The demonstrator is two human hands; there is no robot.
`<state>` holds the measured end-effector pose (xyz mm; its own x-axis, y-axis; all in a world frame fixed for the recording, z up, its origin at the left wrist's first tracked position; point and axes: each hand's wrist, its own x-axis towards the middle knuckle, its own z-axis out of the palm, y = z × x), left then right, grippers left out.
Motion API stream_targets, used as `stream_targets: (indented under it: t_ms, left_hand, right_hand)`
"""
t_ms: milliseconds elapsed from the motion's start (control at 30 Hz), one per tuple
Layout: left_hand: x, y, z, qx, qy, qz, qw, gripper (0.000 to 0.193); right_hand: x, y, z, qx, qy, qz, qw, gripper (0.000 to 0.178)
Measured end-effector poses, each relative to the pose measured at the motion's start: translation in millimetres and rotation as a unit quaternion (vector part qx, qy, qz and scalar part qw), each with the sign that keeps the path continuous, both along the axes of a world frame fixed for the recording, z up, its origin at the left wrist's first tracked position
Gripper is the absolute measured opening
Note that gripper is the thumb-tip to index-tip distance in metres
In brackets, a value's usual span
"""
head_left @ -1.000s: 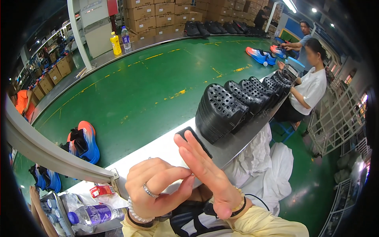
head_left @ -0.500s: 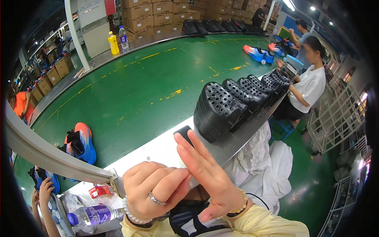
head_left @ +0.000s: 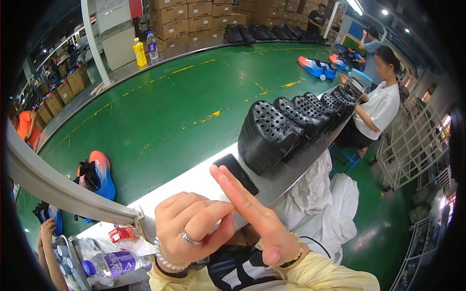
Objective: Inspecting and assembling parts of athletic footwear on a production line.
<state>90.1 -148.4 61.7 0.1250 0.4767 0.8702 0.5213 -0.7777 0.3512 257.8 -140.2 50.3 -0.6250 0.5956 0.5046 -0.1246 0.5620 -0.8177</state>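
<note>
My left hand (head_left: 191, 228) is closed, its fingers curled and thumb drawn in against the index finger; anything inside the pinch is hidden or too small to name. Its fingertips touch the side of my right hand (head_left: 257, 218). That right hand is stretched out, seen nearly edge-on, fingers straight and pointing up to the left, with nothing held. Just beyond the right fingertips a flat black smartphone-like slab (head_left: 238, 173) lies on the pale bench edge (head_left: 170, 198). Behind it stand stacks of black perforated plastic shoe-shaped pieces (head_left: 272, 133).
Blue and orange shoes (head_left: 99, 174) sit on the green surface (head_left: 160, 126) at left. A purple-labelled bottle (head_left: 114, 263) lies by a red packet (head_left: 124, 234), near another person's hands (head_left: 47, 228). A curved grey post (head_left: 68, 186) rises at left; a co-worker (head_left: 381, 99) sits at right.
My right hand has turned more edge-on, its fingers closer together, uncovering more of the black slab. The shoes at left have shifted slightly left. A person at the back has raised a hand.
</note>
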Motion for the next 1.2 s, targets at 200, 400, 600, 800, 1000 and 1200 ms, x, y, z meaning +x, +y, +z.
stream_targets:
  t_ms: [200,400,600,800,1000,1200]
  left_hand:
    - [1,-2,1,0.013,0.002,0.013,1.000,0.024]
    - [4,-3,-3,0.064,0.079,0.085,0.991,0.026]
    - [4,-1,-6,0.040,0.115,0.096,0.988,0.027]
    - [0,6,-5,0.017,0.145,0.048,0.988,0.027]
    - [2,12,-8,0.005,0.044,0.020,0.999,0.024]
    - [-2,18,-14,-0.042,-0.028,-0.037,0.998,0.025]
  right_hand:
    - [-2,0,-2,0.008,0.000,-0.013,1.000,0.103]
    - [-2,-1,-2,0.087,-0.069,-0.095,0.989,0.097]
    - [2,-2,-1,0.125,-0.115,-0.133,0.976,0.096]
    - [3,1,-2,0.130,-0.124,-0.125,0.976,0.097]
    - [1,4,-3,0.133,-0.134,-0.128,0.974,0.096]
    - [-5,9,-8,0.096,-0.069,-0.091,0.989,0.096]
